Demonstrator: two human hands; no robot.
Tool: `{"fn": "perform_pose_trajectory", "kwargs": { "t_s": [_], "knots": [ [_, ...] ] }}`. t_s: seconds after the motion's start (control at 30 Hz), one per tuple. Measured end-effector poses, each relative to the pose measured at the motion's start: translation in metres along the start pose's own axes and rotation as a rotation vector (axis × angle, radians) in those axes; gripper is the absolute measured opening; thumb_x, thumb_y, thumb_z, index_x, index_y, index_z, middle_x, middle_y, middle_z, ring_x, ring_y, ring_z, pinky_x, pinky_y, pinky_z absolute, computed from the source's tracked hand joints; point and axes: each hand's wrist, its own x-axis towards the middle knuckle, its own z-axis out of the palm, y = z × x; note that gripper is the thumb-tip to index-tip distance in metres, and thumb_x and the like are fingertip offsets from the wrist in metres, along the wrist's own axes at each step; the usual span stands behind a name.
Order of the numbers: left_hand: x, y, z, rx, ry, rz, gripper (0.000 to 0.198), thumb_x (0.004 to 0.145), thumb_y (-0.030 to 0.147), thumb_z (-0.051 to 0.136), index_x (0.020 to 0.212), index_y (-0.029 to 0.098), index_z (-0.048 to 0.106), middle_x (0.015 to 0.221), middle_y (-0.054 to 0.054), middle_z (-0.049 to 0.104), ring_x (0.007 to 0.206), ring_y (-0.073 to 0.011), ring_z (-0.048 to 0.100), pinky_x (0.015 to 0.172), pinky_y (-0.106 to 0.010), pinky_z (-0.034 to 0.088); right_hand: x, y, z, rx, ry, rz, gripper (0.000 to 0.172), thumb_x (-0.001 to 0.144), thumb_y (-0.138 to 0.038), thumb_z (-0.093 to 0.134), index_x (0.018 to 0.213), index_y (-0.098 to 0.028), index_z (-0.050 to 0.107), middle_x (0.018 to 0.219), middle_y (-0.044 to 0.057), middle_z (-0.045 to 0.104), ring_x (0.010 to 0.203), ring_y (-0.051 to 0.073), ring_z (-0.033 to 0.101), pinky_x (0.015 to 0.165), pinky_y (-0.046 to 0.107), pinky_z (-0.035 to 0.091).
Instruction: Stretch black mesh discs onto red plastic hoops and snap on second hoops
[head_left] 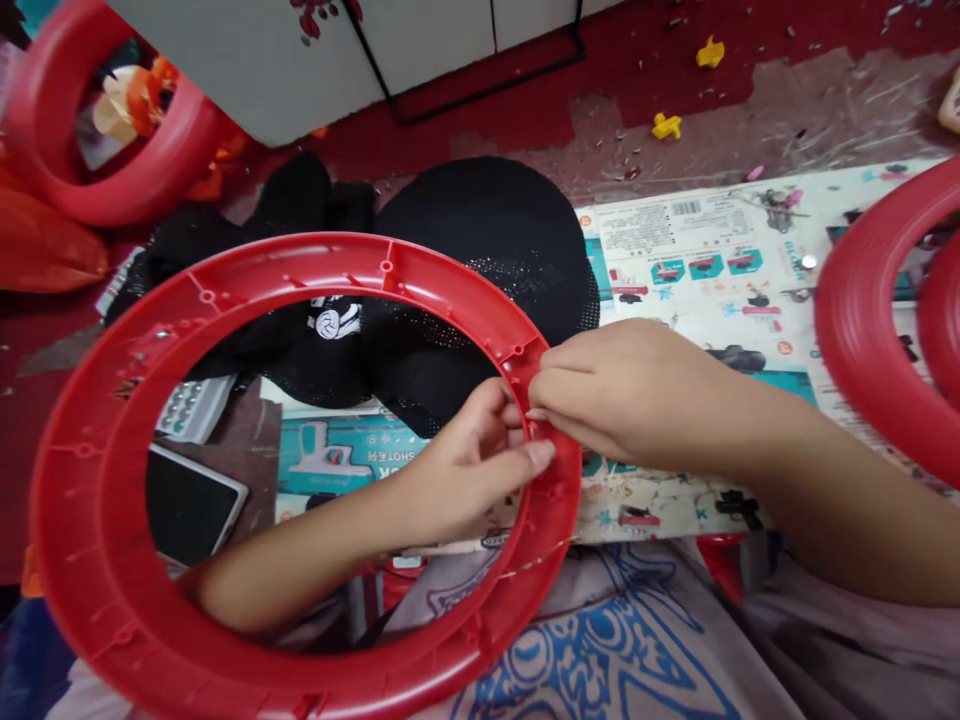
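Two hands (461, 480) (637, 395) touch a red ring (82, 480), left gripping, right's hold unclear (printed cardboard (652, 235) below, littered floor (832, 90) beyond).

Left grip (463, 465) and right grip (626, 385) on red ring (75, 480)

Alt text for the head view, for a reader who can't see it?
A bare left hand and right hand meet at the right side of a large red plastic ring, the left forearm showing through its opening. Black fabric items and printed cardboard show behind it.
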Motion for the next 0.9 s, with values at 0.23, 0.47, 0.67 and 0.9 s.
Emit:
{"fn": "perform_pose_trajectory", "kwargs": {
  "t_s": [0.23, 0.47, 0.67, 0.9],
  "knots": [
    [-0.003, 0.001, -0.001, 0.329, 0.135, -0.030, 0.029, 0.081, 0.020, 0.056, 0.107, 0.017, 0.044, 0.092, -0.002, 0.058, 0.074, -0.0124, 0.055, 0.064, -0.024, 0.048, 0.003, 0.002, -0.007, 0.106, -0.163, 0.034, 0.022, 0.089, -0.021, 0.052, 0.073, -0.016, 0.067, 0.071, 0.003, 0.067, 0.062, 0.015, 0.055, 0.053, 0.027, 0.024],
    [-0.004, 0.005, -0.006, 0.660, 0.048, -0.012, 0.047, 0.074, 0.014, 0.051, 0.120, 0.016, 0.041, 0.102, -0.006, 0.058, 0.088, -0.0197, 0.056, 0.075, -0.032, 0.049, -0.001, 0.001, -0.006, 0.024, -0.014, -0.079, 0.021, 0.088, -0.011, 0.048, 0.077, -0.015, 0.066, 0.074, 0.003, 0.066, 0.062, 0.014, 0.051, 0.056, 0.028, 0.027],
    [-0.006, 0.010, -0.006, 0.712, -0.033, -0.096, 0.043, 0.074, 0.014, 0.048, 0.116, 0.017, 0.038, 0.094, -0.002, 0.054, 0.078, -0.0158, 0.052, 0.069, -0.031, 0.047, -0.005, 0.002, 0.001, -0.063, 0.229, -0.160, 0.028, 0.093, -0.014, 0.042, 0.074, -0.015, 0.062, 0.066, 0.001, 0.057, 0.060, 0.014, 0.044, 0.055, 0.028, 0.025],
    [-0.009, 0.008, -0.005, 0.703, -0.114, -0.145, 0.028, 0.079, 0.019, 0.049, 0.105, 0.020, 0.038, 0.087, 0.001, 0.050, 0.074, -0.0145, 0.051, 0.064, -0.029, 0.047, -0.003, 0.007, 0.004, -0.055, 0.189, -0.157, 0.024, 0.091, -0.014, 0.044, 0.075, -0.015, 0.062, 0.068, 0.001, 0.053, 0.063, 0.014, 0.040, 0.056, 0.028, 0.023]
  ]
}}
